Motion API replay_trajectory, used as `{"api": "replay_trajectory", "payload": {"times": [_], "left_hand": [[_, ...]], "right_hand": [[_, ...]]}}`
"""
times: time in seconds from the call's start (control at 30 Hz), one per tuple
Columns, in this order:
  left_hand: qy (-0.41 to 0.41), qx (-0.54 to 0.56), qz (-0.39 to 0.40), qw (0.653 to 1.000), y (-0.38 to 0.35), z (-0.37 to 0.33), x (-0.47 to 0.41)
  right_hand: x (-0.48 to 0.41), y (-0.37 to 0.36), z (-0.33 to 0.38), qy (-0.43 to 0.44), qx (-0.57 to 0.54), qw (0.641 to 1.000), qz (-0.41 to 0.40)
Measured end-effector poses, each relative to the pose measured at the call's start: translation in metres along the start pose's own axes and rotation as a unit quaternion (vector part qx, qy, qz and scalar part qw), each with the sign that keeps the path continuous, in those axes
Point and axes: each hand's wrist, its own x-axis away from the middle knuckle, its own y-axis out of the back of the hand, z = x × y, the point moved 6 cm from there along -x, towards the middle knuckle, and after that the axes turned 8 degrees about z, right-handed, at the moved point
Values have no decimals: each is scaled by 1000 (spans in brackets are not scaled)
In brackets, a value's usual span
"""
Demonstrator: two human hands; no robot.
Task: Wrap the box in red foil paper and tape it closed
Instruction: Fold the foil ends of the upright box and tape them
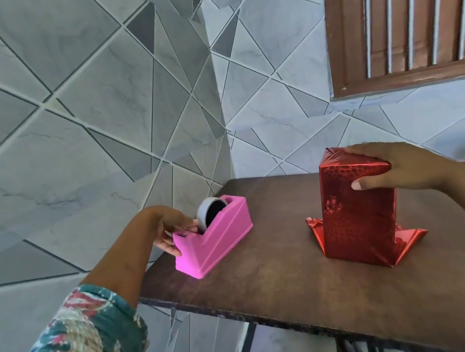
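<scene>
Box (359,216), already skinned in red foil and stood on end, sits under the right hand, well apart from the left. Farthest left, the left hand (173,231) reaches to the pink tape dispenser (223,238), its fingers curled over the cutter end just in front of the tape roll (211,212). This looks like a reach for a strip, though whether tape is already pinched cannot be told. Between the two hands lies bare brown table (274,291). The right hand (401,170) clamps the box's top, fingers laid across the folded end and thumb down the front face, probably to keep those folds shut until tape arrives. Below that hand, the bottom flaps (409,242) splay loose on the table, unfolded and seemingly untaped.
</scene>
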Motion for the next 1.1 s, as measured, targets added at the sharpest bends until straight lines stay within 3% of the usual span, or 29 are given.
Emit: {"api": "replay_trajectory", "payload": {"times": [0.13, 0.23, 0.37, 0.57, 0.8, 0.93, 1.0, 1.1], "left_hand": [[-76, 137, 15, 988, 5, 11, 7], [-145, 265, 33, 953, 7, 19, 10], [-212, 313, 27, 926, 9, 30, 10], [-240, 360, 18, 901, -6, 68, -4], [-243, 238, -35, 940, 6, 64, -10], [-190, 96, -81, 974, 16, 83, -18], [-184, 114, -71, 974, 19, 91, -12], [-248, 103, -89, 959, 34, 62, 17]], "right_hand": [[0, -1, 2, 7, -10, 1000, -8], [2, 0, 3, 9, -18, 1000, -10], [2, 0, 4, 1, -22, 1000, -8], [2, 0, 4, -8, -33, 999, -6], [3, -1, 2, -12, -53, 998, -9], [3, 0, 3, -21, -56, 998, 3], [5, 1, 4, -20, -55, 998, 6], [8, 2, 7, -23, -57, 998, 13]]}}
